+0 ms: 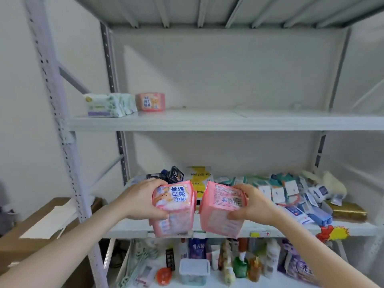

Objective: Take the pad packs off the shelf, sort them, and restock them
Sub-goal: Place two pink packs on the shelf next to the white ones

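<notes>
Pad packs, both pink, hang before the middle shelf [128, 227]: the left hand [143, 199] clamps its grip on the left pack [173, 206], the right hand [252, 204] on the right pack [221, 210]. A third pink pack [150, 102] stands on the upper shelf [228, 121].

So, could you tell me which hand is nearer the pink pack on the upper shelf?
Left. The left hand is almost directly below that pink pack; the right hand sits further right.

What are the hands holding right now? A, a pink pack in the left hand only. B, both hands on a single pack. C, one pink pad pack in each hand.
C: the left hand grips one pink pack and the right hand grips a second pink pack beside it.
</notes>
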